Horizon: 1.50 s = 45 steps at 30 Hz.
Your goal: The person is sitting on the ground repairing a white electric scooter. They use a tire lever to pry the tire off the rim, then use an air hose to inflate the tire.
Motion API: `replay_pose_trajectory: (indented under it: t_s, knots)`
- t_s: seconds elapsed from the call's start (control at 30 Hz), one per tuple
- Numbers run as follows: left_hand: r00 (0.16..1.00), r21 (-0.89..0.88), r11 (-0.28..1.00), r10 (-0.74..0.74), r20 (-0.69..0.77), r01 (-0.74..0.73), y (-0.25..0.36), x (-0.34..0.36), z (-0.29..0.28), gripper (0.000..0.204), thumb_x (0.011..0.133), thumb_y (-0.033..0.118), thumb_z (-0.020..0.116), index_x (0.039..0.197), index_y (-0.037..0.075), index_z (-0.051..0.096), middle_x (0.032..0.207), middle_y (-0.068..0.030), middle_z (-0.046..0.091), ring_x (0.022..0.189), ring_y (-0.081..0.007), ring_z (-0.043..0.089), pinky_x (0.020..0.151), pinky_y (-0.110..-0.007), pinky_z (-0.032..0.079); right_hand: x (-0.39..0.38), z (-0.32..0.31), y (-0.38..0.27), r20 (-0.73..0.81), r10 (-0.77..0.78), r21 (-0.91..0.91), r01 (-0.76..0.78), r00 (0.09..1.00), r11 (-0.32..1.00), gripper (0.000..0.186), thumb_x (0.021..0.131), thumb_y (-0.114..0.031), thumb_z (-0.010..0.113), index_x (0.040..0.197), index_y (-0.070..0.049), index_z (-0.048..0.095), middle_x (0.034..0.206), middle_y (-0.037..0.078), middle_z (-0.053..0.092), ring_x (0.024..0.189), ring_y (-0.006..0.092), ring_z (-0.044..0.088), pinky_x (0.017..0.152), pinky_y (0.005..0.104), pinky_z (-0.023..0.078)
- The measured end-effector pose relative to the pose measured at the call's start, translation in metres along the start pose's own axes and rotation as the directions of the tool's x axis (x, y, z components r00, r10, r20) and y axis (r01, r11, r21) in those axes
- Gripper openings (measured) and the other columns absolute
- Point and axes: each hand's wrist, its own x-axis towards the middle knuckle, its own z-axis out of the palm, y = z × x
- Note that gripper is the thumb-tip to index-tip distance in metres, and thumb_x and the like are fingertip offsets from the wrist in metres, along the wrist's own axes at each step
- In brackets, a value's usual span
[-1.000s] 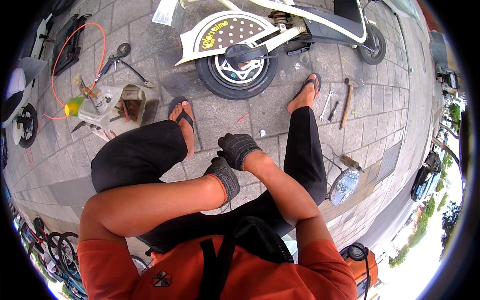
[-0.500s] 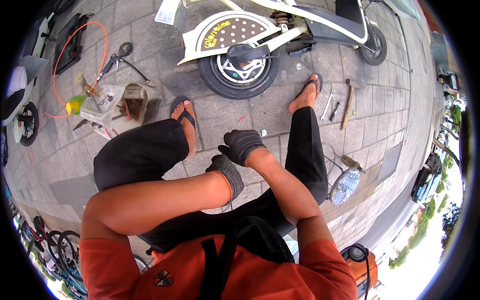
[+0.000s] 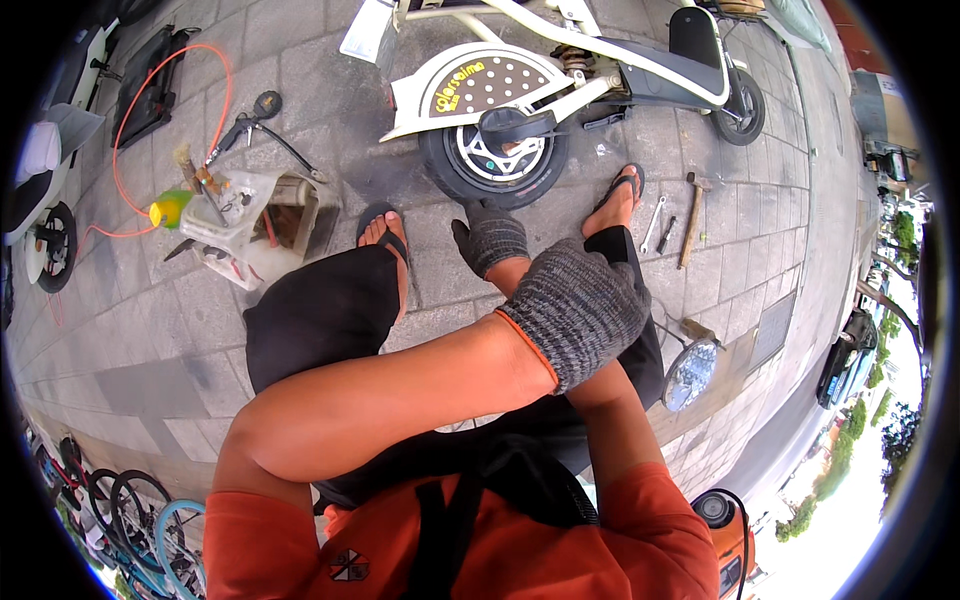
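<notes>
I wear grey knitted gloves with orange cuffs. My left hand (image 3: 585,310) crosses over my right forearm, back of the glove up; its fingertips are hidden on the far side. My right hand (image 3: 495,243) reaches forward just short of the wheel (image 3: 495,165) of a cream electric scooter (image 3: 470,85). Its thumb stands apart from the fingers and nothing shows in it. The wheel has a black tyre and white spokes, and a black pedal-like part lies across it. Whether the right fingertips touch the tyre I cannot tell.
A hammer (image 3: 690,220), a wrench (image 3: 653,224) and a small screwdriver (image 3: 666,235) lie right of my foot. Left are a cut plastic container (image 3: 290,215) of tools, an air gauge (image 3: 240,135) and an orange hose (image 3: 228,80). A round mirror-like disc (image 3: 690,375) lies near my right knee.
My right hand has moved forward to the tyre. My left hand has swung right and up, from beside the right wrist to over the right forearm. The view has shifted slightly.
</notes>
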Motion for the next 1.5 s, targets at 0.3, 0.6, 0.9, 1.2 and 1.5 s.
replay_pose_trajectory:
  t_s: [0.3, 0.6, 0.9, 1.2, 1.5]
  knots:
    - [0.89, -0.206, 0.955, 0.102, -0.444, -0.212, -0.012, -0.002, -0.037, 0.014, 0.085, 0.02, 0.063, 0.089, 0.009, 0.071, 0.087, -0.0102, 0.07, 0.08, -0.0251, 0.072, 0.061, -0.041, 0.052, 0.068, 0.02, -0.039, -0.224, 0.084, -0.078, -0.104, 0.971, 0.992, 0.049, 0.088, -0.036, 0.072, 0.12, -0.001, 0.059, 0.12, 0.026, 0.061, 0.11, 0.0407, 0.065, 0.09, 0.0497, 0.053]
    - [0.922, -0.244, 0.926, 0.199, -0.331, -0.287, 0.007, 0.002, -0.035, 0.018, 0.087, 0.016, 0.064, 0.098, 0.006, 0.074, 0.09, -0.0107, 0.073, 0.081, -0.0269, 0.073, 0.066, -0.044, 0.05, 0.03, 0.022, 0.043, -0.204, -0.056, -0.449, -0.043, 0.977, 0.892, 0.033, 0.089, -0.018, 0.061, 0.119, -0.004, 0.059, 0.12, 0.021, 0.062, 0.108, 0.0387, 0.064, 0.091, 0.0503, 0.051]
    - [0.898, -0.258, 0.906, 0.225, -0.378, -0.336, 0.006, -0.008, -0.04, 0.015, 0.086, 0.016, 0.064, 0.092, 0.008, 0.075, 0.087, -0.0096, 0.074, 0.08, -0.0249, 0.073, 0.066, -0.041, 0.046, 0.048, 0.02, 0.165, -0.143, 0.408, 0.021, -0.409, 0.902, 0.912, 0.049, 0.089, -0.026, 0.065, 0.132, -0.002, 0.06, 0.111, 0.024, 0.072, 0.106, 0.039, 0.069, 0.094, 0.0449, 0.054]
    - [0.833, -0.326, 0.827, 0.271, -0.483, -0.458, 0.006, -0.014, -0.054, 0.015, 0.083, 0.016, 0.064, 0.091, 0.007, 0.073, 0.085, -0.0095, 0.072, 0.08, -0.0256, 0.073, 0.07, -0.041, 0.052, 0.056, 0.029, 0.13, 0.425, 0.549, 0.846, -0.532, 0.72, 0.043, 0.033, 0.091, -0.017, 0.068, 0.12, -0.004, 0.06, 0.102, 0.018, 0.068, 0.094, 0.0309, 0.073, 0.07, 0.0449, 0.062]
    - [0.816, -0.333, 0.816, 0.263, -0.515, -0.473, -0.001, -0.012, -0.055, 0.014, 0.083, 0.016, 0.064, 0.091, 0.008, 0.072, 0.085, -0.0083, 0.072, 0.08, -0.0253, 0.072, 0.069, -0.041, 0.052, 0.055, 0.042, -0.032, 0.482, 0.262, 0.829, -0.532, 0.836, 0.175, 0.043, 0.096, -0.033, 0.063, 0.124, -0.001, 0.059, 0.107, 0.016, 0.071, 0.082, 0.0312, 0.072, 0.067, 0.0429, 0.058]
